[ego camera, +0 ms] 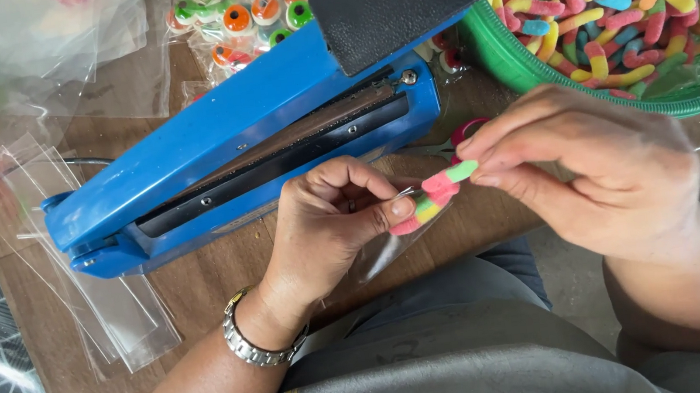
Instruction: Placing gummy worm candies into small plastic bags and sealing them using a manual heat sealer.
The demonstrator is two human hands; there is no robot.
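A: What packaging is on the bench?

B: A small clear plastic sleeve point(391, 249), just below centre, pinched by the left hand point(331, 225) and holding sugared gummy worms point(433, 196), pink, yellow and green.

A: Anything else?

B: A fan of flat, empty clear sleeves point(106, 294) at eight o'clock. At twelve o'clock, clear packets of round eyeball candies point(246, 15), orange, green and white. Crumpled clear bags point(43, 47) lie at eleven o'clock.

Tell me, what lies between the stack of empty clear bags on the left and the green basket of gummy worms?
The blue heat sealer lies between the clear bags and the green basket, lid raised, on the wooden table, in the head view.
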